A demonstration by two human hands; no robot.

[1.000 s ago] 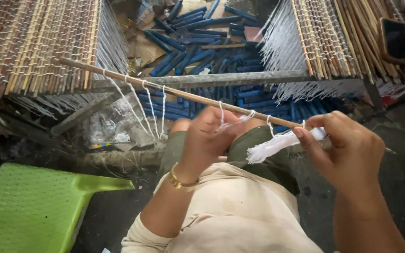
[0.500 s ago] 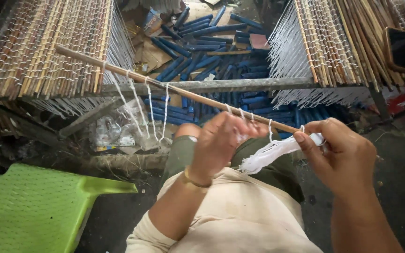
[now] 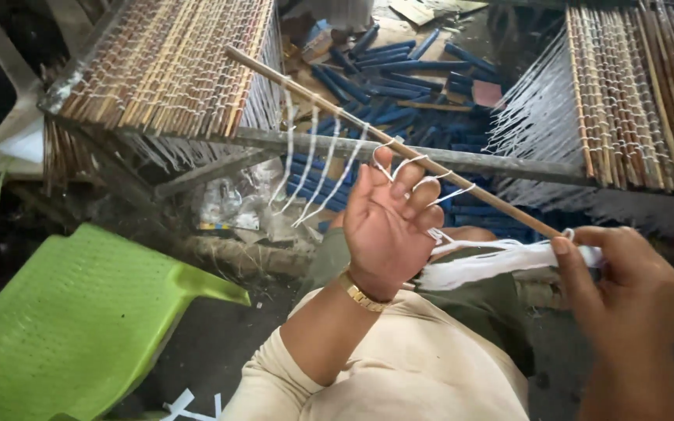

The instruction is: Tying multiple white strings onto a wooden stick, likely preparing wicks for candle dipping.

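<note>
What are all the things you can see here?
Wooden stick: one, light brown, slanting across the middle.
White thread loops: several, hanging from the stick.
White thread bundle: one, between the two hands.
Reed mats: two, brown with white threads, upper left and upper right.
Metal bar: one, grey, crossing under the mats.
Blue sticks: many, piled on the ground behind.
Plastic chair: one, bright green, lower left.
Gold bracelet: one, on the left wrist.
Left hand: open, fingers hooked in thread loops.
Right hand: pinching the thread bundle at the stick's end.
</note>
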